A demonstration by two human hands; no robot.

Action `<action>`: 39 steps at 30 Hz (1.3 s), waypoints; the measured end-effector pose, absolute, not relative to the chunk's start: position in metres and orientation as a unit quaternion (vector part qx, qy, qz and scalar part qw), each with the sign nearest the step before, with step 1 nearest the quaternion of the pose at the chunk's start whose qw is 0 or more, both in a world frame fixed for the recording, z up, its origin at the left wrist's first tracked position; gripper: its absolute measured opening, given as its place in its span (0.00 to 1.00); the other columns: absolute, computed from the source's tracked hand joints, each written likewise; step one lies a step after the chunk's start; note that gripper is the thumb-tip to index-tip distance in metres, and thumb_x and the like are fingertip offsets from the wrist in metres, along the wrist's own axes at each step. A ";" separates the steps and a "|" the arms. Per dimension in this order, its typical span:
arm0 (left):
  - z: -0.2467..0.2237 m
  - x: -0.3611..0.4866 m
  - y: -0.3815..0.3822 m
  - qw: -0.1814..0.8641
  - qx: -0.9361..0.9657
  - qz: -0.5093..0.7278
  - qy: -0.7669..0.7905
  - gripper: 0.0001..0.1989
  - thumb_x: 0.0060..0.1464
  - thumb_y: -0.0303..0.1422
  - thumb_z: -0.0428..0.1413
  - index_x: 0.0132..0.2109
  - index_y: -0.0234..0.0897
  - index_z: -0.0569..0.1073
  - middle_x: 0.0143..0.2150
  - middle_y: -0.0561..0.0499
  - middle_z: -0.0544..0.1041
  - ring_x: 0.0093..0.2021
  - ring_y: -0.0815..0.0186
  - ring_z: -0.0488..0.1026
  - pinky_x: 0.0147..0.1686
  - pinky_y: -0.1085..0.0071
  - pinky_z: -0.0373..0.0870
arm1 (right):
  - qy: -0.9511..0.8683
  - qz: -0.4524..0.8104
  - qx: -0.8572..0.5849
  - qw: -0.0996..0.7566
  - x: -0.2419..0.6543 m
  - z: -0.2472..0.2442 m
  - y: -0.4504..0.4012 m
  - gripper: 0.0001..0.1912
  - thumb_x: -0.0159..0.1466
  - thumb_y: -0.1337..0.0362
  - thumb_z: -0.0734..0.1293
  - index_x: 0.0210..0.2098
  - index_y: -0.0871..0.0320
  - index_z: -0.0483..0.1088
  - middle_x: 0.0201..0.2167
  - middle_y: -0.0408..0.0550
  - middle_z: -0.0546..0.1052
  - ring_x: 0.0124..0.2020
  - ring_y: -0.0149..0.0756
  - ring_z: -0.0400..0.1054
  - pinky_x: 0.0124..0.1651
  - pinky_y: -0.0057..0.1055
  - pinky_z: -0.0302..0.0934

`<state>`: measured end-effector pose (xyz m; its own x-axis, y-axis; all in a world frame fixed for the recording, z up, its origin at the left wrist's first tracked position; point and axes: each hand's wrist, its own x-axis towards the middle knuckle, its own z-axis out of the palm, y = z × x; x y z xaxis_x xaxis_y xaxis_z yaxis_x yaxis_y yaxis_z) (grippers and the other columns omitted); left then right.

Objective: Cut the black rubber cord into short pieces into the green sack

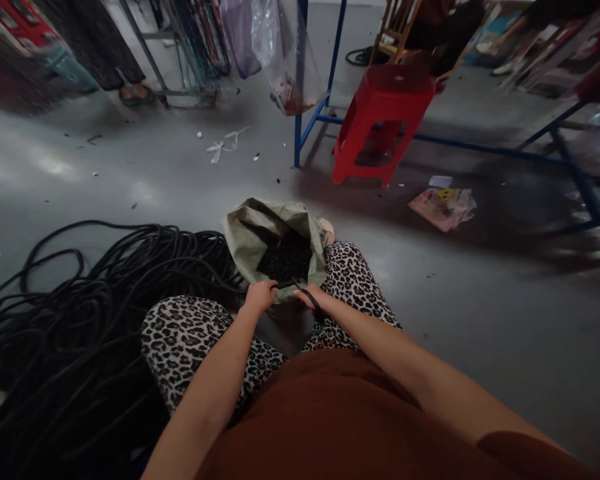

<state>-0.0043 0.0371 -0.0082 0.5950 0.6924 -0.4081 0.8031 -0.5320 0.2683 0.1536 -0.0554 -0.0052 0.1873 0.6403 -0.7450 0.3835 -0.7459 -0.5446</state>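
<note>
A pale green woven sack (243, 243) stands open between my knees, with many small black pieces (286, 259) inside. At the sack's near rim, my left hand (261, 295) is closed on a black cord (282, 285), whose end points toward the right hand. My right hand (311, 297) grips black-handled scissors (314, 301), their blades near the cord's end over the rim. Whether the blades touch the cord cannot be made out. The cord seems to run back left to a large heap of black cord (105, 300) on the floor.
Ahead stand a red plastic stool (380, 127) and a blue metal frame (298, 137) with a clear plastic bag (293, 80) hanging on it. A printed packet (443, 207) lies on the floor at right. A person's legs (105, 53) show at upper left.
</note>
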 end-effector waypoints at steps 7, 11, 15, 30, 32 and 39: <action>-0.005 -0.004 0.036 0.219 0.860 -0.141 0.440 0.17 0.54 0.37 0.47 0.49 0.43 0.72 0.45 0.48 0.76 0.46 0.62 0.71 0.47 0.69 0.64 | -0.335 0.549 -0.757 0.115 0.153 -0.005 -0.056 0.18 0.61 0.56 0.62 0.22 0.63 0.68 0.10 0.42 0.62 0.11 0.29 0.59 0.15 0.23 0.54; -0.005 -0.005 0.036 0.217 0.857 -0.140 0.447 0.17 0.54 0.36 0.47 0.49 0.44 0.72 0.45 0.48 0.76 0.46 0.62 0.72 0.46 0.68 0.64 | -0.336 0.551 -0.755 0.113 0.155 -0.006 -0.055 0.19 0.62 0.55 0.61 0.23 0.63 0.68 0.11 0.43 0.63 0.12 0.30 0.60 0.17 0.24 0.55; -0.004 -0.006 0.037 0.221 0.851 -0.138 0.456 0.17 0.54 0.36 0.48 0.49 0.44 0.72 0.46 0.48 0.76 0.47 0.61 0.71 0.47 0.67 0.64 | -0.326 0.558 -0.756 0.102 0.156 -0.003 -0.054 0.20 0.62 0.53 0.61 0.23 0.63 0.69 0.11 0.43 0.63 0.13 0.30 0.59 0.17 0.24 0.55; -0.004 -0.004 0.043 0.251 0.833 -0.030 0.492 0.17 0.56 0.36 0.47 0.50 0.39 0.71 0.48 0.49 0.75 0.47 0.64 0.71 0.47 0.71 0.64 | -0.282 0.618 -0.713 0.175 0.153 0.015 -0.061 0.25 0.62 0.46 0.58 0.43 0.62 0.68 0.12 0.40 0.65 0.12 0.29 0.61 0.17 0.21 0.55; -0.002 -0.003 0.043 0.257 0.836 -0.026 0.484 0.16 0.55 0.35 0.47 0.49 0.39 0.71 0.48 0.49 0.75 0.48 0.64 0.70 0.48 0.71 0.64 | -0.282 0.624 -0.708 0.175 0.153 0.017 -0.061 0.25 0.63 0.47 0.58 0.44 0.62 0.68 0.12 0.40 0.65 0.12 0.29 0.62 0.17 0.21 0.54; -0.002 0.000 0.040 0.268 0.838 -0.032 0.474 0.16 0.55 0.35 0.48 0.49 0.39 0.72 0.49 0.49 0.75 0.50 0.64 0.69 0.50 0.71 0.63 | -0.280 0.634 -0.696 0.185 0.153 0.014 -0.060 0.26 0.62 0.46 0.57 0.43 0.63 0.68 0.12 0.41 0.66 0.12 0.28 0.62 0.16 0.20 0.54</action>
<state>-0.0004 0.0397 -0.0016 0.5480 0.7774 -0.3089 0.8121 -0.4060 0.4190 0.1527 -0.0599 0.0142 0.0388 0.6245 -0.7801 0.1541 -0.7750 -0.6128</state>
